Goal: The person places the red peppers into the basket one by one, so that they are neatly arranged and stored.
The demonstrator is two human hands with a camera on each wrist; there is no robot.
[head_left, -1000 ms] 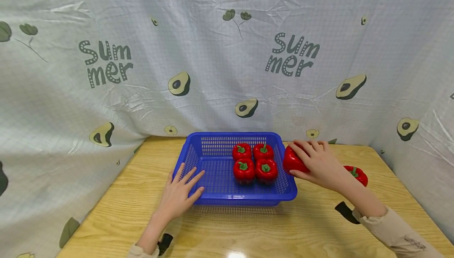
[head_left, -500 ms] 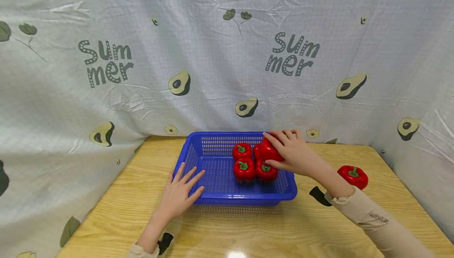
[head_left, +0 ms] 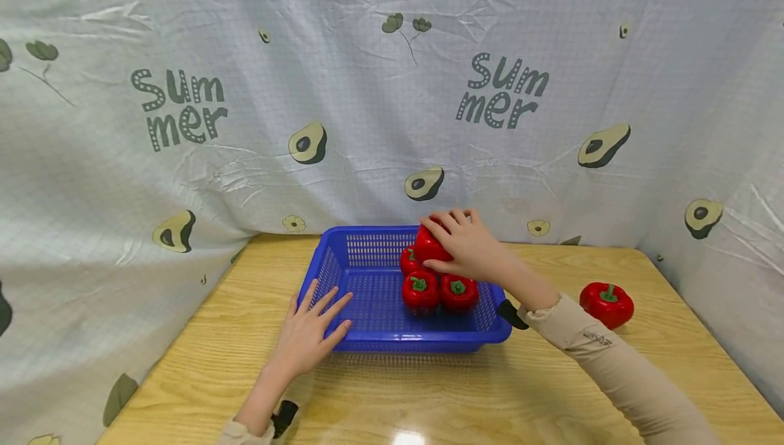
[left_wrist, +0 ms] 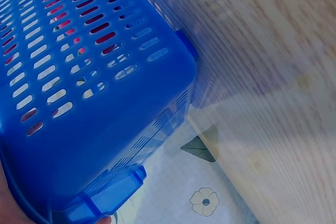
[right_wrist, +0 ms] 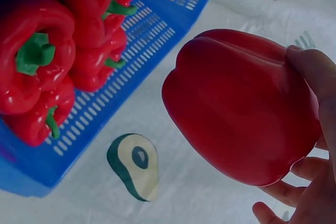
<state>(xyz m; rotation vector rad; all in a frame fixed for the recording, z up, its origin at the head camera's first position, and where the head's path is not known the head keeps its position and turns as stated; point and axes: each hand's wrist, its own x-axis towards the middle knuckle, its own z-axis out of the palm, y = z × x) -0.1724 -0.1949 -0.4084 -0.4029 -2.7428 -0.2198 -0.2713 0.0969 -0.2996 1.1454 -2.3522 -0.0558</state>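
My right hand (head_left: 468, 248) grips a red bell pepper (head_left: 430, 244), thumb on one side and fingers on the other. It holds the pepper over the back of the blue basket (head_left: 404, 344). Inside stand several more red peppers with green stems, among them a front left pepper (head_left: 420, 293) and a front right pepper (head_left: 459, 294); the held pepper and hand cover part of the back ones. In the right wrist view the held pepper (right_wrist: 236, 108) is apart from the basket peppers (right_wrist: 34, 56). My left hand (head_left: 312, 329) rests on the basket's left rim, fingers spread.
Another red pepper (head_left: 606, 304) sits on the wooden table (head_left: 551, 377), right of the basket. Behind the table hangs a pale patterned cloth (head_left: 367, 91). The left half of the basket floor (head_left: 370, 295) shows bare mesh.
My right hand has carried the held pepper leftward, from the basket's right edge to over its back rows. My left hand has stayed on the rim.
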